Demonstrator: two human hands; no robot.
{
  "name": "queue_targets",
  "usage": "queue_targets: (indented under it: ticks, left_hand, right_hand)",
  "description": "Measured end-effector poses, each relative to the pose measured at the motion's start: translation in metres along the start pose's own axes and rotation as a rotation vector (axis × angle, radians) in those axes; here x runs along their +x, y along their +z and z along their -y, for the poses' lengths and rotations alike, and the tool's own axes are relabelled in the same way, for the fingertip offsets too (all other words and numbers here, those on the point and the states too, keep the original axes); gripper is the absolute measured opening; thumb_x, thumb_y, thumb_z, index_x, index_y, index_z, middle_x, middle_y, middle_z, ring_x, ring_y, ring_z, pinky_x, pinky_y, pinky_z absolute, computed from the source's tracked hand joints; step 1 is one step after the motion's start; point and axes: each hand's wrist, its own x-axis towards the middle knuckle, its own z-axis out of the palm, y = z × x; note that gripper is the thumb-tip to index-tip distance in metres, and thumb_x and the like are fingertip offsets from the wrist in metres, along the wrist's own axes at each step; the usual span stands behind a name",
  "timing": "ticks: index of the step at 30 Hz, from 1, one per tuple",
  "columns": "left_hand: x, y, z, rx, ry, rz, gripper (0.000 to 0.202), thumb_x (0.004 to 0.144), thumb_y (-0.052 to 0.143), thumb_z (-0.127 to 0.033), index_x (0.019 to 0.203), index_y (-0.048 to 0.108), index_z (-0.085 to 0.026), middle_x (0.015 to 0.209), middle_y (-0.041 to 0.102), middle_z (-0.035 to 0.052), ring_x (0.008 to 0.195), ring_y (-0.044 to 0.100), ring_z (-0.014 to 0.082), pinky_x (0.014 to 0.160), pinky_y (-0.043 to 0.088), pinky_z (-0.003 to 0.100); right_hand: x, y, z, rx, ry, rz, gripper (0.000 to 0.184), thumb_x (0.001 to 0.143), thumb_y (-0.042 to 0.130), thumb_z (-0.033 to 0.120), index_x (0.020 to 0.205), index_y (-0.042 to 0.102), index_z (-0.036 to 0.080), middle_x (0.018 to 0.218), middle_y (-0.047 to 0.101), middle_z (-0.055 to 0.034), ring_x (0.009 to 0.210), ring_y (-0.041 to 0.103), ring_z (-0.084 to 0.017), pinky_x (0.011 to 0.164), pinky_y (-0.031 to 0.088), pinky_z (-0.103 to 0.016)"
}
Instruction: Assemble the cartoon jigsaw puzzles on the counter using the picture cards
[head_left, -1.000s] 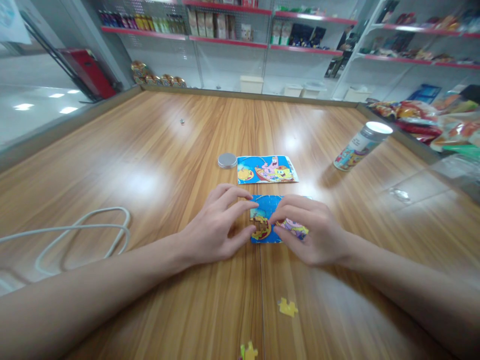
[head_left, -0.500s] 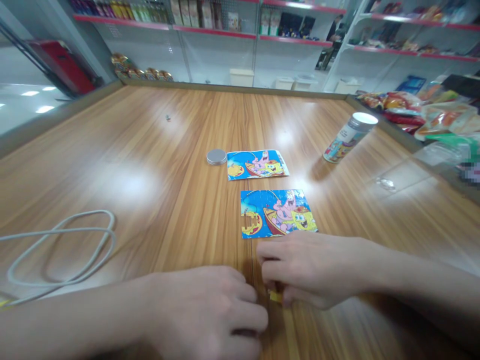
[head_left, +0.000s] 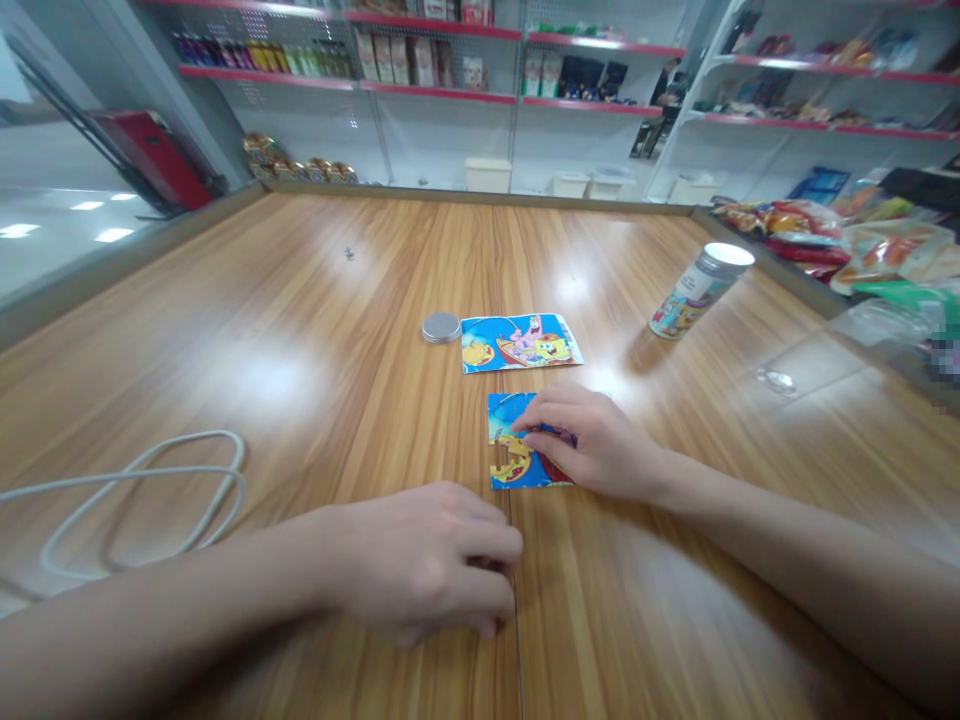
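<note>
A jigsaw puzzle (head_left: 504,412) with a blue cartoon scene lies on the wooden table, a gap showing at its left edge by the yellow burger-like shape. Over it reaches my right hand (head_left: 592,440), thumb and fingers pinching a small yellow puzzle piece (head_left: 516,444) at that gap. The hand hides much of the puzzle's right part. Nearer to me, my left hand (head_left: 435,560) rests on the table with curled fingers; what they hold, if anything, is hidden. Just beyond the puzzle lies a picture card (head_left: 521,342) with the same scene.
A round metal lid (head_left: 441,327) sits left of the card. To the right stands a cartoon-printed canister (head_left: 701,290). A white cable (head_left: 150,470) loops on the left. Packaged goods (head_left: 810,235) line the right side, with shelves (head_left: 442,95) behind the table.
My right hand has moved forward from the table's near part onto the puzzle, carrying the yellow piece. My left hand stays curled nearby. The camera view has tilted up slightly.
</note>
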Motion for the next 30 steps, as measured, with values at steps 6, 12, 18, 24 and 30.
queue_targets:
  ticks: [6,12,18,24,30]
  left_hand:
    - [-0.009,-0.005,0.02,0.114,-0.049,-0.034,0.021,0.1,0.055,-0.036,0.102,0.064,-0.018,0.086,0.065,0.007,0.073,0.06,0.0186,0.061,0.046,0.034]
    - [-0.016,-0.007,0.033,0.122,-0.047,-0.107,0.022,0.098,0.06,-0.038,0.101,0.063,-0.017,0.087,0.066,0.0062,0.073,0.061,0.0172,0.059,0.045,0.031]
    - [-0.018,-0.008,0.036,0.077,-0.059,-0.121,0.025,0.096,0.063,-0.041,0.103,0.063,-0.016,0.088,0.067,0.0056,0.072,0.063,0.0162,0.057,0.044,0.03]
    - [-0.018,-0.011,0.035,-0.003,-0.11,-0.072,0.015,0.097,0.061,-0.032,0.1,0.062,-0.018,0.088,0.067,0.0049,0.076,0.063,0.0168,0.061,0.045,0.031]
    - [-0.02,-0.012,0.037,-0.057,-0.134,-0.074,0.015,0.094,0.064,-0.034,0.096,0.061,-0.019,0.086,0.066,0.0038,0.075,0.062,0.0163,0.061,0.045,0.03]
  right_hand:
    - [-0.007,0.001,0.001,-0.072,-0.077,0.009,0.015,0.091,0.064,0.022,0.103,0.072,0.018,0.091,0.065,-0.0076,0.088,0.059,-0.021,0.077,0.048,-0.036]
    - [-0.007,0.008,0.001,-0.044,-0.097,0.022,0.013,0.093,0.063,0.023,0.099,0.073,0.017,0.087,0.064,-0.0065,0.084,0.058,-0.02,0.075,0.048,-0.034]
    - [-0.008,0.009,0.001,-0.041,-0.086,0.02,0.012,0.094,0.062,0.022,0.097,0.073,0.016,0.089,0.065,-0.0073,0.086,0.059,-0.02,0.077,0.048,-0.034]
    - [-0.006,0.009,0.004,-0.062,-0.026,0.017,0.009,0.094,0.062,0.021,0.095,0.07,0.016,0.093,0.064,-0.0077,0.089,0.059,-0.021,0.08,0.048,-0.036]
    - [-0.003,0.009,0.006,-0.068,0.022,0.058,0.004,0.092,0.061,0.017,0.091,0.065,0.017,0.094,0.063,-0.0071,0.092,0.058,-0.021,0.082,0.047,-0.036]
